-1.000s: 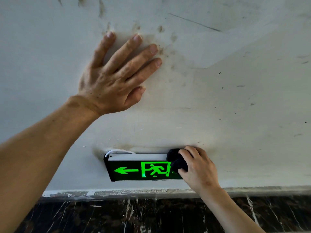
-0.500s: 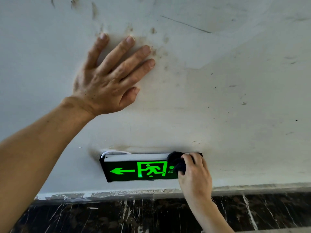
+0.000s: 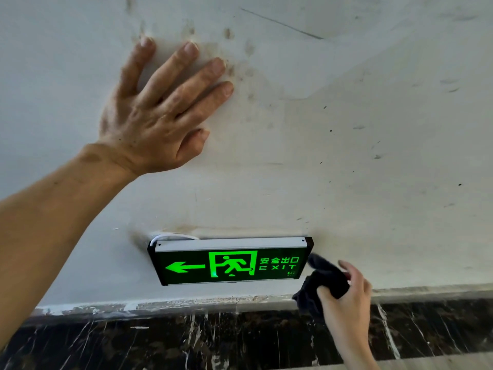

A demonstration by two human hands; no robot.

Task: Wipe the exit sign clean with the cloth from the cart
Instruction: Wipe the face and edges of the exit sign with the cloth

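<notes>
A lit green exit sign (image 3: 229,263) with a left arrow, a running figure and the word EXIT hangs low on the white wall, its whole face showing. My right hand (image 3: 349,303) is just off the sign's lower right corner, shut on a dark grey cloth (image 3: 324,281); the cloth's top tip is close to the sign's right end. My left hand (image 3: 160,108) presses flat on the wall above and to the left of the sign, fingers spread, holding nothing.
The white wall (image 3: 346,129) is stained and scuffed, with brown smudges near my left fingertips. A white cable (image 3: 170,237) loops out behind the sign's top left. A dark marble skirting (image 3: 186,340) runs along the bottom.
My right hand has pulled the cloth down and to the right, off the sign's right end, uncovering the EXIT lettering. The left hand stays planted on the wall.
</notes>
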